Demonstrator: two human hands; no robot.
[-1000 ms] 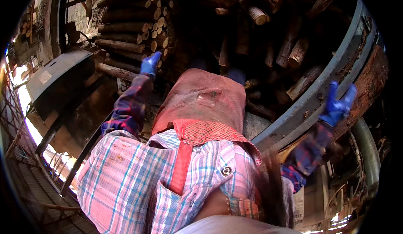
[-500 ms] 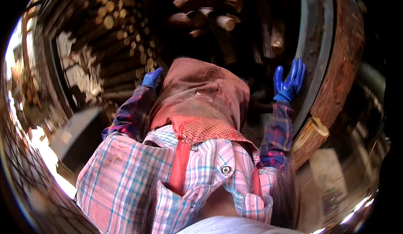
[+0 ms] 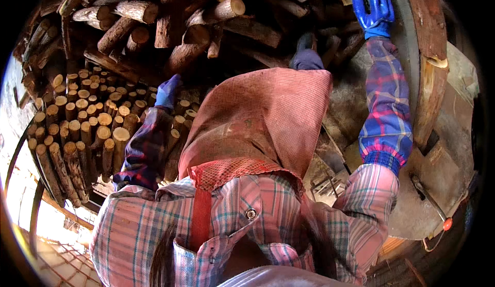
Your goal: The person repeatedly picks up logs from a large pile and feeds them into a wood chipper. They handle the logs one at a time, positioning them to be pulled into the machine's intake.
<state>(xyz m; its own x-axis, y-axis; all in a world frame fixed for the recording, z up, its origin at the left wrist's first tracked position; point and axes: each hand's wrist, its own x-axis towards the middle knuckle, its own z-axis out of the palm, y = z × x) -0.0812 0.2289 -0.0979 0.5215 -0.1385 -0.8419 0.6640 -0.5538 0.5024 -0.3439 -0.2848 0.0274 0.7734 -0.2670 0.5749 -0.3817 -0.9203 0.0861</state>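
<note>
My right hand, in a blue glove, is open with its fingers spread. It lies flat against or just beside a grey rail; I cannot tell whether it touches. Right of that rail runs a long reddish-brown log with a pale split side. My left hand, also blue-gloved, hangs by the apron's left side in front of a stack of cut logs. Its fingers show only in part, loosely stretched, with nothing visible in them. Plaid sleeves cover both forearms.
Loose logs lie heaped ahead, pointing several ways. A red apron hangs in front of me, and one dark shoe shows past it. At the lower right is a metal rod with an orange knob beside a grey slab.
My view has swung, bringing the log stack and heap into clearer sight. My right arm now reaches farther forward along the rail. The left hand stays low, with nothing visibly taken up.
</note>
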